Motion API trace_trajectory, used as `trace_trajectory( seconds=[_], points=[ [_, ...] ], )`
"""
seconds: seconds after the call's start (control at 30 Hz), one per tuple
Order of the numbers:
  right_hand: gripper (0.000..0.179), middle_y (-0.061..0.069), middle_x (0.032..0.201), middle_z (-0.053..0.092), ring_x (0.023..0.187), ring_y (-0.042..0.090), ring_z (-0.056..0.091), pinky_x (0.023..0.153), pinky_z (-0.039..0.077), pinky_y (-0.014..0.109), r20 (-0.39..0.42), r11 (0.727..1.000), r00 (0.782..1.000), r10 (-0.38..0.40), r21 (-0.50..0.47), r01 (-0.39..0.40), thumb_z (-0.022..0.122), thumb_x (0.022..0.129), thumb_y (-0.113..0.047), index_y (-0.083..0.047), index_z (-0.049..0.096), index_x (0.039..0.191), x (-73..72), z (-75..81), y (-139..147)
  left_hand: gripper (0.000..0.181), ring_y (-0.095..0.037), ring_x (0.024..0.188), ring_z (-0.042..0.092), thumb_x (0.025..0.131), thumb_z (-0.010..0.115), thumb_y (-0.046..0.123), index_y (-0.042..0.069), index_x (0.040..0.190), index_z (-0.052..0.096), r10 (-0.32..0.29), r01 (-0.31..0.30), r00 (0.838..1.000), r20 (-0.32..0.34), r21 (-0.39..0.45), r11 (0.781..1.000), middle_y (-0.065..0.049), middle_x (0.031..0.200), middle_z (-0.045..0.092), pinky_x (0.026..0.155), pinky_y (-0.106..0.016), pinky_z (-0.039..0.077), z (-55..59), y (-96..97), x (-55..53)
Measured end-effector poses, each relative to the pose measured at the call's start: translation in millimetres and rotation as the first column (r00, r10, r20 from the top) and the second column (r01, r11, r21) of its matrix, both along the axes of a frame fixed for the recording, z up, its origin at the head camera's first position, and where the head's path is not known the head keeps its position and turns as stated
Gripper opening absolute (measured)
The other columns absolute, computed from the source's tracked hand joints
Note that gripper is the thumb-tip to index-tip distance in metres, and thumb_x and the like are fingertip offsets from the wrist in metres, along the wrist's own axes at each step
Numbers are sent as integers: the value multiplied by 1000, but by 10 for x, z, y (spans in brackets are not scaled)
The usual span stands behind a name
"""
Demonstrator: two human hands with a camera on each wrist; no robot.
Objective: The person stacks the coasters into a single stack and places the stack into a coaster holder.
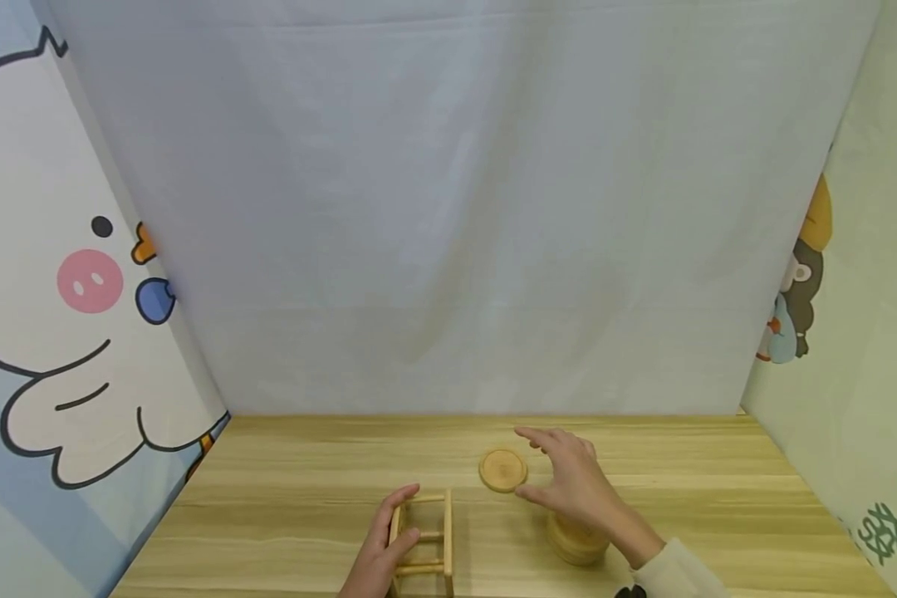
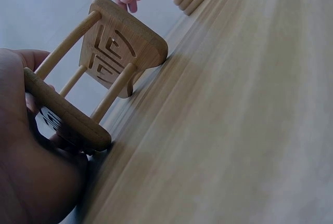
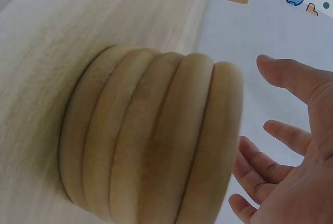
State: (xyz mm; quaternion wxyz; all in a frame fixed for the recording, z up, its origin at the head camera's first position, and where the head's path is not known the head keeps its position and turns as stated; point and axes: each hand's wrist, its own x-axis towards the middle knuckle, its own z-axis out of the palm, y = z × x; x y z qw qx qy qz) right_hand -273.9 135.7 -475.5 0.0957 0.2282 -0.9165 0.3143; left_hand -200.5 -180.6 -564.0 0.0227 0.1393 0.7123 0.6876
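My left hand grips one side panel of a wooden coaster rack, thumb inside and fingers outside. In the left wrist view the rack's far panel has cut-out slots, and rods join it to the held panel. A round wooden coaster lies flat on the table, right of the rack. My right hand hovers beside that coaster, thumb and fingers spread apart, holding nothing. Partly hidden beneath the right forearm is a stack of several round wooden coasters, seen close up in the right wrist view.
The wood-grain table ends at a pale hanging cloth at the back. Cartoon-printed cloths stand at the left and right sides. A light sleeve covers the right forearm.
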Motion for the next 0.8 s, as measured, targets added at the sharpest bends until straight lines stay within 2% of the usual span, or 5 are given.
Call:
trace_trajectory(
  seconds=[0.1,0.2,0.37,0.53,0.8],
  points=[
    [81,12,125,74,113,37,67,108,40,68,9,1000,1000,8,-6,-8,102,79,-17,-9,67,152,-16,-10,-13,57,-66,157,-2,117,52,15,-1,168,31,-5,5,1000,-15,-23,1000,-34,173,18,113,-93,9,-64,-25,-32],
    [81,12,125,74,113,37,68,109,40,70,9,1000,1000,7,-12,-6,103,78,-18,-9,67,151,-25,-17,-26,58,-63,158,-1,118,52,18,3,169,31,-10,9,1000,-9,-22,1000,-29,174,20,114,-92,9,-192,-60,-97],
    [80,12,126,73,114,39,68,112,38,71,37,1000,999,8,-27,-7,103,78,-17,-8,68,150,-32,-12,-64,61,-55,163,-6,116,58,25,10,170,34,-13,11,999,50,36,999,-23,177,17,115,-92,1,-351,-99,-169],
    [78,14,127,73,114,40,68,112,37,72,61,999,998,16,-30,-14,102,80,-16,-8,68,151,-52,-20,-113,62,-57,162,-7,116,57,28,10,171,33,-16,14,998,62,30,999,-27,177,14,115,-92,1,-267,-92,-136],
    [78,16,124,73,113,42,68,113,36,71,50,999,999,15,-37,-13,101,81,-14,-5,67,150,-101,-51,-163,56,-67,156,-3,118,51,20,4,169,33,-13,13,1000,4,-36,999,-34,173,16,111,-94,11,-65,-37,-30]
  ],
)
